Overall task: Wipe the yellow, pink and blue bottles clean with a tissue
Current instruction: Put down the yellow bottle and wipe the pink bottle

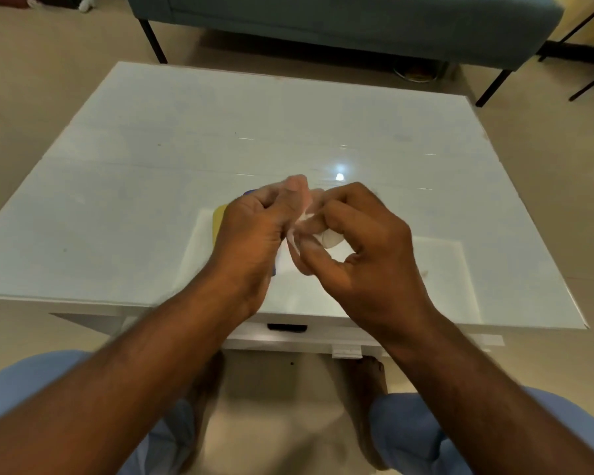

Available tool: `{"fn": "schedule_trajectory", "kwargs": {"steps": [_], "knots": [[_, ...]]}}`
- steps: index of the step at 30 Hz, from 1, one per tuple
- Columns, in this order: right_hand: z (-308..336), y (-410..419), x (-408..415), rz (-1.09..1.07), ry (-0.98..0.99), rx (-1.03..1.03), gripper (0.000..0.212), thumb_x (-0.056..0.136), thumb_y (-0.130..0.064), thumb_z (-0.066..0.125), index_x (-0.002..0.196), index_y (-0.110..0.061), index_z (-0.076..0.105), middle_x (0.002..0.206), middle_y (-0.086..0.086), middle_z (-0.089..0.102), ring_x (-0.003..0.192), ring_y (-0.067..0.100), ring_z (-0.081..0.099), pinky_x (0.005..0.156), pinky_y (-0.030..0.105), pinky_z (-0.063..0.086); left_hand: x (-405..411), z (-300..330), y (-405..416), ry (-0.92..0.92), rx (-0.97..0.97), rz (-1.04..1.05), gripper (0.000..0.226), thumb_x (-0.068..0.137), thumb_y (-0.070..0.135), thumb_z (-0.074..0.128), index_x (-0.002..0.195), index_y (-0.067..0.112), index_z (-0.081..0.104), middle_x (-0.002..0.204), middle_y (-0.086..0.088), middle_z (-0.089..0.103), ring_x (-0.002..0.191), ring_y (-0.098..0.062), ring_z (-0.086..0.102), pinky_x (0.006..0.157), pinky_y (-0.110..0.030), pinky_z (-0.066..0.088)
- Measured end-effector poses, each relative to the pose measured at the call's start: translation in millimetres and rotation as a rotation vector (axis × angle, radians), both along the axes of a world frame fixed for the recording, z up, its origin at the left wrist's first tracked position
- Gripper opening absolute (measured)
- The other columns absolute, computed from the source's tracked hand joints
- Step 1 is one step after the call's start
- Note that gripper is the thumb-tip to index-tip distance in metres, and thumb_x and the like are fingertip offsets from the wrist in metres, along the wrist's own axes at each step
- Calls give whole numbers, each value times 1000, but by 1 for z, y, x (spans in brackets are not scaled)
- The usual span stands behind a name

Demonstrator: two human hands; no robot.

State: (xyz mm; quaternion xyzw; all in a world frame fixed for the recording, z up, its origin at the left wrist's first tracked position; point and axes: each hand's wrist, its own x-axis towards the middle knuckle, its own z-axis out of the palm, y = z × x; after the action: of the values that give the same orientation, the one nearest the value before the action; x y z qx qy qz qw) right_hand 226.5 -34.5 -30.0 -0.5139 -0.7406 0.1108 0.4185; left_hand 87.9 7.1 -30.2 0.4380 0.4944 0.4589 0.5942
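Both hands meet above the near middle of the white glass table (151, 200). My left hand (254, 231) and my right hand (357, 248) both pinch a small white tissue (304, 222) between their fingertips. A yellow bottle (219, 217) shows only as a sliver behind my left hand, on the table. A small blue bit (249, 192) peeks out above the left knuckles, and another blue bit (273, 270) shows below that hand. A white rounded shape (331, 238) sits under my right fingers. No pink bottle is visible; the hands hide most of what lies beneath them.
A teal sofa (357, 22) on black legs stands beyond the table's far edge. A drawer with a dark handle slot (287, 327) is under the near edge. My knees in blue trousers (422, 437) and bare feet are below.
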Motion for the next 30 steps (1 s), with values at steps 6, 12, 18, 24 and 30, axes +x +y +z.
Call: {"fn": "schedule_trajectory", "kwargs": {"steps": [6, 12, 18, 24, 30], "knots": [[-5, -2, 0, -41, -51, -41, 11, 87, -13, 81, 94, -13, 73, 100, -1, 66, 90, 5, 59, 74, 15, 48, -11, 3, 10, -30, -17, 97, 26, 93, 42, 60, 111, 25, 68, 107, 7, 78, 106, -18, 73, 103, -43, 52], [-5, 0, 4, -18, -104, -248, 11, 88, -23, 80, 92, -20, 70, 97, -10, 60, 84, 5, 58, 70, 9, 39, -9, 4, 7, 20, 16, 132, 45, 87, 47, 65, 123, 20, 66, 109, 8, 78, 108, -18, 71, 105, -43, 51], [-1, -2, 0, -39, 25, -32, 10, 87, -11, 81, 92, -12, 72, 96, -3, 67, 87, 3, 57, 77, 7, 42, -5, 1, 4, 118, 47, 71, 45, 77, 60, 61, 112, 32, 68, 94, 19, 77, 101, -19, 72, 81, -27, 57], [-2, 0, 5, -22, 83, -206, 11, 87, -25, 79, 95, -20, 73, 97, -10, 68, 87, 3, 62, 73, 8, 45, -12, 11, 10, -89, -11, 154, 21, 96, 42, 57, 108, 26, 65, 111, 2, 78, 108, -19, 72, 105, -46, 51], [4, -1, 3, -47, 208, -47, 9, 89, -13, 80, 94, -13, 72, 94, -7, 69, 90, 8, 64, 75, 14, 49, -3, 8, -3, 48, 31, -26, 27, 96, 44, 53, 109, 27, 69, 103, 6, 79, 99, -15, 75, 96, -37, 58]]}}
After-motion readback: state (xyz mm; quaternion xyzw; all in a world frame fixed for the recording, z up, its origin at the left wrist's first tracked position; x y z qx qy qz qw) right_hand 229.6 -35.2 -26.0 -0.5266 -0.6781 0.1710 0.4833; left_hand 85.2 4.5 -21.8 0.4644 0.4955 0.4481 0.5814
